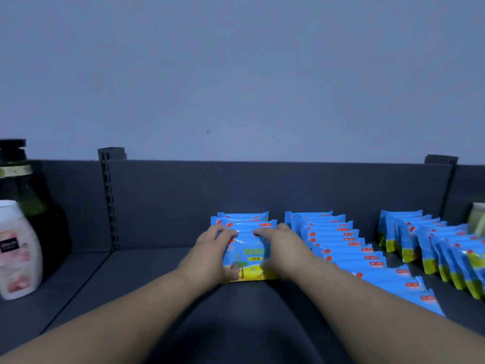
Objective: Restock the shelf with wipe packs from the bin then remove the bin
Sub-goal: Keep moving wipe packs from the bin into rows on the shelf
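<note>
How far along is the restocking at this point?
Done: middle row and right row look full. In hand: left hand and right hand grip the front pack of the short left row. Left: fill it, then remove the bin, not in view.

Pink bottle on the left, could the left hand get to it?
Probably yes: only bare shelf lies between the left hand and the pink bottle, but that hand grips the wipe packs now.

Blue wipe packs [243,248] stand upright in three rows on shelf [136,271].
</note>
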### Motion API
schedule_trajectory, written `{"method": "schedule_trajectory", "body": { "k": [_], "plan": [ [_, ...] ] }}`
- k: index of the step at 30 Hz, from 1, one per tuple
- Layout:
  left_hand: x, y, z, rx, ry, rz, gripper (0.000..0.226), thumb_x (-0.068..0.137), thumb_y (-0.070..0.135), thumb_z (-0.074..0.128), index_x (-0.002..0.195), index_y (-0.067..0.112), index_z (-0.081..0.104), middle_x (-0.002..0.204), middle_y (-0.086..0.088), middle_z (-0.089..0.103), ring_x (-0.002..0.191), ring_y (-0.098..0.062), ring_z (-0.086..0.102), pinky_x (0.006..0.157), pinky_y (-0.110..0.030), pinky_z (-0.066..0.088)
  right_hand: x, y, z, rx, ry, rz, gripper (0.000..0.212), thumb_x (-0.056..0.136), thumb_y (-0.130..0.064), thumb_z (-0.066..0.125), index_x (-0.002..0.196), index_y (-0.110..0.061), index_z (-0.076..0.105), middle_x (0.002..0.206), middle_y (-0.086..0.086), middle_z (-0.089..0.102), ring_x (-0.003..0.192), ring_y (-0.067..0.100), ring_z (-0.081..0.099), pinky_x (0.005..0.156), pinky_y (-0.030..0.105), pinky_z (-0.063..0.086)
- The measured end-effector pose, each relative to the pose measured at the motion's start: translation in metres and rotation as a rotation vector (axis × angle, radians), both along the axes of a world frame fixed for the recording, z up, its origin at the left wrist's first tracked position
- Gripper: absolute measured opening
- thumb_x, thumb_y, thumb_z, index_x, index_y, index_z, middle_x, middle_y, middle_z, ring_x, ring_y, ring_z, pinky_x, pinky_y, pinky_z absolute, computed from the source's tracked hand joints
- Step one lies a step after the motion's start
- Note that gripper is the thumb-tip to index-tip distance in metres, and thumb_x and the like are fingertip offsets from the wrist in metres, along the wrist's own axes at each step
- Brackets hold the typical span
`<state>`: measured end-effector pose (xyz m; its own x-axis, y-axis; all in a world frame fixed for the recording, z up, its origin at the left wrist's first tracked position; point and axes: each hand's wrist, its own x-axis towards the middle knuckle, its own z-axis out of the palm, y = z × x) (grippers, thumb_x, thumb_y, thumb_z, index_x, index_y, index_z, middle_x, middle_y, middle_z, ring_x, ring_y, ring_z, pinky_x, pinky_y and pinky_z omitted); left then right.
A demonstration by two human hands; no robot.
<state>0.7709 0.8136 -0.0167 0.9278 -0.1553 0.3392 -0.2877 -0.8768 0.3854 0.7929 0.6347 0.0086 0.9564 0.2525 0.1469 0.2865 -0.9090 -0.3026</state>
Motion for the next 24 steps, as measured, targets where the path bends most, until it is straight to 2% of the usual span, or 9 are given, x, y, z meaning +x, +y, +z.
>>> {"method": "schedule_trajectory", "body": {
  "k": [3, 7, 12, 16, 20, 24],
  "plan": [
    [0.003, -0.005, -0.003, 0.017, -0.054, 0.027, 0.070, 0.079, 0.033, 0.071, 0.139, 0.030, 0.035, 0.144, 0.012, 0.024, 0.138, -0.011, 0.018, 0.103, -0.028, 0.037, 0.002, 0.002, -0.001, 0.028, -0.016, -0.025, 0.068, 0.083, -0.015, 0.061, 0.143, -0.037, 0.038, 0.136, 0.002, 0.034, 0.113, 0.021, 0.054, 0.096, 0.030, 0.047],
    [0.005, -0.007, -0.007, 0.064, -0.096, 0.049, 0.075, 0.078, 0.040, 0.070, 0.142, 0.028, 0.032, 0.148, 0.006, 0.021, 0.140, -0.015, 0.013, 0.110, -0.027, 0.027, -0.003, -0.001, -0.002, 0.053, -0.055, -0.051, 0.069, 0.081, -0.017, 0.065, 0.143, -0.034, 0.039, 0.138, 0.000, 0.035, 0.115, 0.020, 0.054, 0.097, 0.030, 0.046],
    [0.002, -0.010, -0.001, 0.165, -0.149, 0.070, 0.082, 0.075, 0.055, 0.067, 0.143, 0.028, 0.030, 0.150, 0.003, 0.022, 0.141, -0.018, 0.015, 0.114, -0.032, 0.022, -0.017, -0.009, 0.007, 0.015, -0.145, -0.077, 0.072, 0.081, -0.022, 0.067, 0.146, -0.033, 0.035, 0.143, -0.004, 0.033, 0.123, 0.018, 0.048, 0.099, 0.030, 0.043],
    [-0.007, -0.032, 0.011, 0.251, -0.209, 0.081, 0.079, 0.081, 0.063, 0.056, 0.146, 0.031, 0.024, 0.152, 0.004, 0.019, 0.143, -0.018, 0.015, 0.116, -0.036, 0.018, -0.038, -0.028, 0.021, -0.064, -0.240, -0.127, 0.067, 0.083, -0.035, 0.065, 0.143, -0.035, 0.036, 0.144, -0.005, 0.034, 0.129, 0.019, 0.041, 0.101, 0.036, 0.043],
    [-0.022, -0.076, 0.027, 0.220, -0.262, 0.014, 0.072, 0.086, 0.061, 0.052, 0.145, 0.029, 0.026, 0.153, 0.003, 0.020, 0.144, -0.019, 0.013, 0.117, -0.040, 0.014, -0.065, -0.071, 0.032, -0.195, -0.327, -0.264, 0.062, 0.087, -0.047, 0.057, 0.144, -0.031, 0.037, 0.144, -0.001, 0.038, 0.130, 0.022, 0.041, 0.106, 0.038, 0.034],
    [-0.046, -0.136, 0.039, 0.248, -0.316, -0.054, 0.071, 0.090, 0.061, 0.043, 0.148, 0.027, 0.020, 0.156, 0.000, 0.014, 0.145, -0.022, 0.007, 0.119, -0.043, 0.005, -0.103, -0.128, 0.033, -0.246, -0.357, -0.422, 0.065, 0.087, -0.057, 0.053, 0.144, -0.034, 0.034, 0.147, 0.000, 0.034, 0.138, 0.021, 0.029, 0.115, 0.046, 0.018]
  ]
}}
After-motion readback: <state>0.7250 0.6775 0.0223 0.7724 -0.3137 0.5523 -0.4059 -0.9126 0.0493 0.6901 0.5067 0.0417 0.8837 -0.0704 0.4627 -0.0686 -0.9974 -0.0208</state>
